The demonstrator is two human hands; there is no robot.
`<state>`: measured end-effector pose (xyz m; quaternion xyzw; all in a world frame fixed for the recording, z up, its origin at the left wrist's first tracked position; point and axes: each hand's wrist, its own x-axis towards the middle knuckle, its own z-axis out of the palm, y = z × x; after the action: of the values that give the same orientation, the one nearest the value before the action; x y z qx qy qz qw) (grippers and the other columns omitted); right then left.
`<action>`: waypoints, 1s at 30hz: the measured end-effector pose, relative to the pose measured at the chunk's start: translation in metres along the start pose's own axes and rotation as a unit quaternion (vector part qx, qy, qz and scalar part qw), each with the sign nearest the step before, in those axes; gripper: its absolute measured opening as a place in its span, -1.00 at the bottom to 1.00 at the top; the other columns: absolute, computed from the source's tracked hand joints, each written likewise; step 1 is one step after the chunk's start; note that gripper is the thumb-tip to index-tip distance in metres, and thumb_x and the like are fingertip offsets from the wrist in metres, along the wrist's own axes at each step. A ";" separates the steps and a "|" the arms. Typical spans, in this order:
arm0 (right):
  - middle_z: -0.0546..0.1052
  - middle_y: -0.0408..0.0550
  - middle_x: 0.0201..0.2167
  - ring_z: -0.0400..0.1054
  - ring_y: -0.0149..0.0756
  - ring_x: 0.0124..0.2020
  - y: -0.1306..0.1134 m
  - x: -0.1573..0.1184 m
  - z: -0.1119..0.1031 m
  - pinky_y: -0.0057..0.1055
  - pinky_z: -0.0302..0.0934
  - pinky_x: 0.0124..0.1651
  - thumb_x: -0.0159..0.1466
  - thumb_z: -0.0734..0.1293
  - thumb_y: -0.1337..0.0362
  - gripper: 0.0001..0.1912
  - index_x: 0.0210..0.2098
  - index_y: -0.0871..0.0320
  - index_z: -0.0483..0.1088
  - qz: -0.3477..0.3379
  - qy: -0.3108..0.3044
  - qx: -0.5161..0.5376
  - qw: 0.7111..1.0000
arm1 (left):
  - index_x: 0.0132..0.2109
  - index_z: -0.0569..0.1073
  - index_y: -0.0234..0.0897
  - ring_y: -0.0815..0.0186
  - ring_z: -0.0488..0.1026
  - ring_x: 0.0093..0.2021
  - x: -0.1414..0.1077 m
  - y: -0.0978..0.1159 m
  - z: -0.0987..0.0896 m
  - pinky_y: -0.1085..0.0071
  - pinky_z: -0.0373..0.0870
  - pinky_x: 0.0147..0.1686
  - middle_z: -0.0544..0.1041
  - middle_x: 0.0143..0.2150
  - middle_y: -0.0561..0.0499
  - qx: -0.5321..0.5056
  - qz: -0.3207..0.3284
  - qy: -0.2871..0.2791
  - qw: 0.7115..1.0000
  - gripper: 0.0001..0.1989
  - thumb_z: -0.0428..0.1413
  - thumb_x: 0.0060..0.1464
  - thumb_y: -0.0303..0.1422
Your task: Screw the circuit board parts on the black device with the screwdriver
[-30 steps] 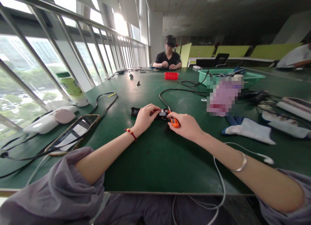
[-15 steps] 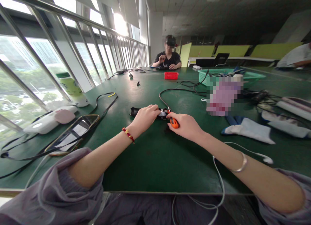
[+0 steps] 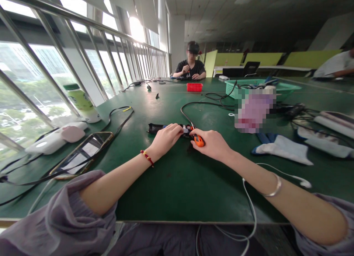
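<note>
Device [image 3: 186,130] lies by both hands [image 3: 166,136] [image 3: 212,144], touching left.

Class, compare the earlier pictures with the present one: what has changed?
The left grip has drawn slightly back, baring more of the long, black, tube-like device. Opposite, the black-shirted co-worker's lifted hand has risen. Nothing was visibly let go: the right grip still holds the orange-handled tool, and the red plastic basket stayed put.

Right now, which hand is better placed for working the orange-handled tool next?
Probably your right hand: it grips the orange-handled tool, while your left hand is at the black device.
</note>
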<state>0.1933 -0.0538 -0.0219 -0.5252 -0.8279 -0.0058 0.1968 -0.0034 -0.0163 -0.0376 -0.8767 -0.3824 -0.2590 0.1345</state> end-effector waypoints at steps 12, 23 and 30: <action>0.57 -0.06 -0.32 0.47 -0.18 -0.29 0.009 0.006 0.003 -0.31 0.25 -0.19 0.20 0.21 0.11 -0.70 -0.17 0.08 0.44 0.043 0.057 0.198 0.977 | -0.18 0.50 -0.25 0.32 0.45 -0.21 0.010 0.009 0.009 0.43 0.37 -0.22 0.56 -0.25 0.02 -0.131 -0.068 0.108 0.983 -0.84 0.02 0.20 -0.43; 0.47 -0.15 -0.61 0.41 -0.37 -0.53 0.024 0.012 0.008 -0.51 0.21 -0.49 0.22 0.16 -0.04 -0.62 -0.28 0.15 0.35 0.130 0.137 0.452 0.872 | -0.22 0.58 -0.18 0.28 0.40 -0.21 0.019 0.004 0.020 0.35 0.35 -0.18 0.56 -0.28 0.04 -0.165 -0.080 0.083 0.979 -0.88 0.16 0.10 -0.41; 0.41 -0.21 -0.68 0.35 -0.43 -0.63 0.021 0.011 0.003 -0.53 0.19 -0.53 0.20 0.17 -0.11 -0.57 -0.31 0.15 0.33 0.120 0.173 0.489 0.847 | -0.22 0.59 -0.18 0.28 0.39 -0.20 0.019 0.002 0.022 0.33 0.35 -0.17 0.53 -0.26 0.03 -0.157 -0.077 0.065 0.982 -0.89 0.17 0.09 -0.39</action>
<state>0.2067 -0.0341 -0.0257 -0.4469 -0.6068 0.3324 0.5670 0.0169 0.0036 -0.0451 -0.8363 -0.3935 -0.3817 -0.0007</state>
